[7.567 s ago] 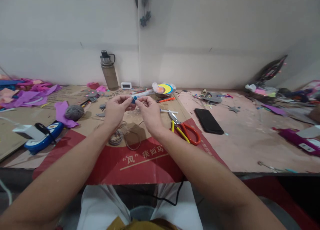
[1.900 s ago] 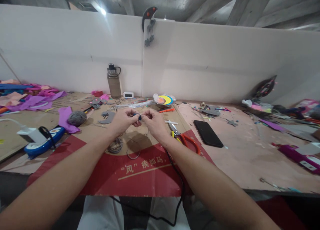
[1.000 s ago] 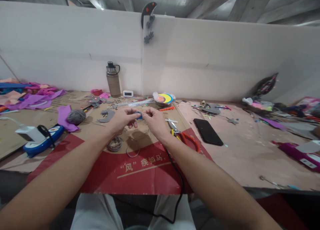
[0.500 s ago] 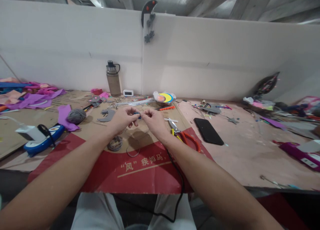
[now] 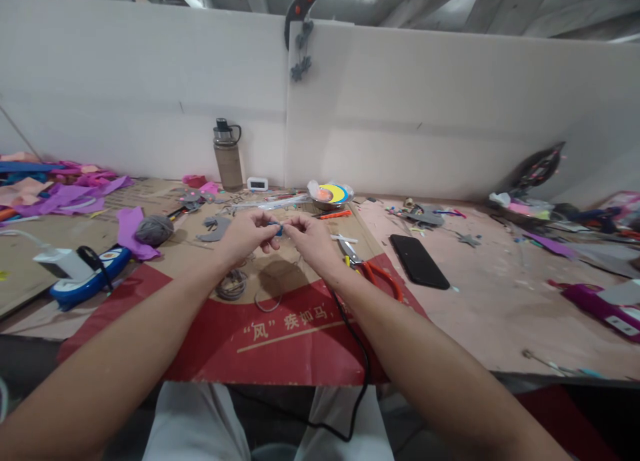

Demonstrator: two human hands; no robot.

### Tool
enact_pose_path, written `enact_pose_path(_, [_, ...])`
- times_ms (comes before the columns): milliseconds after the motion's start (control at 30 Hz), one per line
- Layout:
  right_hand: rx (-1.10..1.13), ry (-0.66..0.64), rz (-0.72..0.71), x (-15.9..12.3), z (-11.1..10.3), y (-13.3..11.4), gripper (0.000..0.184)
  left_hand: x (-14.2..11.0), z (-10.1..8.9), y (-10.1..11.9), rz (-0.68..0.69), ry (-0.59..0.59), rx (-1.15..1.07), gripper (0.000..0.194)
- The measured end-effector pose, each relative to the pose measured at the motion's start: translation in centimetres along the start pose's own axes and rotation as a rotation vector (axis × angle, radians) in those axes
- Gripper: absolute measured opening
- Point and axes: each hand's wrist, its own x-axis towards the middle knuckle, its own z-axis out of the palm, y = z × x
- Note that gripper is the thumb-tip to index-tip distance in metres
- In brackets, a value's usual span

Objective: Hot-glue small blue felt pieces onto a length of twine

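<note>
A small blue piece (image 5: 278, 229) is pinched between my two hands above the cardboard; its kind is too small to make out. My left hand (image 5: 251, 235) is closed on its left side, thumb and forefinger pressed together. From the right, my right hand (image 5: 309, 239) pinches the same piece with its fingertips. Below the hands lie a coil of thin grey cord (image 5: 232, 285) and a loose loop of it (image 5: 269, 297). Red-handled scissors (image 5: 373, 269) rest just right of my right wrist, with yellow handles partly hidden beside them.
A black phone (image 5: 419, 261) lies on the right. Grey yarn (image 5: 155, 229) and a blue power strip (image 5: 90, 277) are on the left. Behind stand a bottle (image 5: 228, 157), a small white clock (image 5: 257, 183) and a bowl (image 5: 331, 203). A black cable (image 5: 363, 354) hangs over the front edge.
Since the earliest frame the view has tilted up, and a black cable shows by my right forearm. Both hands stay together on the blue piece, with small finger shifts turning it.
</note>
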Motion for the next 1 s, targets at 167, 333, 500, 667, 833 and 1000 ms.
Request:
enact_pose_path(167, [-0.037, 0.023, -0.007, -0.2, 0.0, -0.3, 0.014, -0.4, 0.2, 0.6, 0.018, -0.033, -0.010, 0.017])
enact_pose_path(333, [-0.213, 0.063, -0.142, -0.6, -0.1, -0.8, 0.013, -0.7, 0.3, 0.8, 0.009, -0.049, 0.078, 0.019])
enact_pose_path(500, [-0.357, 0.068, -0.269, -1.0, -0.2, -1.0, 0.009, -0.8, 0.1, 0.7, 0.135, 0.013, 0.320, 0.015])
enact_pose_path(667, [-0.404, 0.071, -0.271, -1.0, -0.2, -0.7, 0.008, -0.5, 0.1, 0.2, 0.199, 0.025, 0.324, 0.017])
enact_pose_path(833, [-0.371, 0.083, -0.278, -1.0, -0.2, -0.7, 0.004, -0.4, 0.0, 0.0, 0.174, 0.075, 0.274, 0.013])
enact_pose_path(1000, [-0.364, 0.069, -0.303, -1.1, -0.3, -0.8, 0.005, -0.2, 0.0, 0.0, 0.157, 0.128, 0.194, 0.008])
